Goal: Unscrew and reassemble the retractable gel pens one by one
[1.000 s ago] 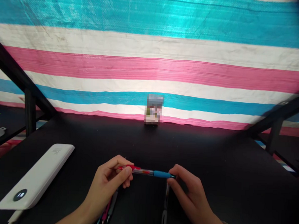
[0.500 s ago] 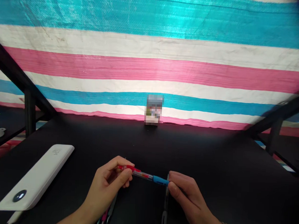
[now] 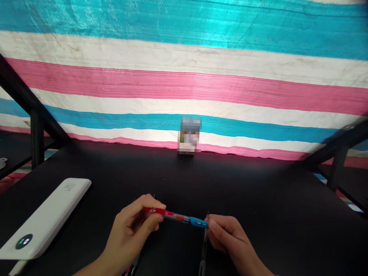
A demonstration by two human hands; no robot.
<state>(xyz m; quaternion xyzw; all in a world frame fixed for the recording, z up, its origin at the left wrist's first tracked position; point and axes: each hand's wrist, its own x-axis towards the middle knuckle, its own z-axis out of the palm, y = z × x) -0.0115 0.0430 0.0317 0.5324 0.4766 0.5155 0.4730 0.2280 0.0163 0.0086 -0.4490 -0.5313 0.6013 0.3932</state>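
Observation:
A pen (image 3: 177,216) with a red end, a clear barrel and a blue end spans the space between my two hands, tilted slightly down to the right. My left hand (image 3: 139,225) pinches its red end between thumb and fingers. At the other side, my right hand (image 3: 228,235) has thumb and fingertips closed on the tip of the blue end. Below the right fingers, a dark, slim pen (image 3: 202,261) lies lengthwise on the table. Several more pens (image 3: 131,270) lie partly hidden under my left hand and wrist.
On the left of the black table (image 3: 115,167) lies a white power bank (image 3: 46,217) with a lit round display and a cable at its near end. A small blurred-out item (image 3: 189,136) stands at the back edge, before a striped tarp (image 3: 186,87). Black frame bars (image 3: 36,135) rise at both sides.
My left hand has shifted slightly down and left, covering more of the pens beneath it. The right fingers have curled in more around the blue end, and the held pen lies a little flatter.

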